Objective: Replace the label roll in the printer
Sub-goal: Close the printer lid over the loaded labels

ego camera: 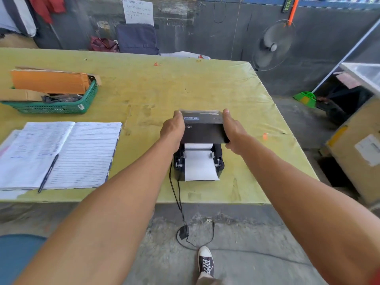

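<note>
Head cam: two hands on one printer, lid tipped up.

Counted one black printer near the front edge of the table, one strip of white label paper running out of its open base towards the person, one open notebook with one pen on it off to the left, and one green basket behind that. Left hand and right hand gripped the raised lid from either side, thumbs along its edges. The right fingers were curled under the lower corner, while the left ones were tucked behind the lid, so couldn't tell how they sat.
</note>
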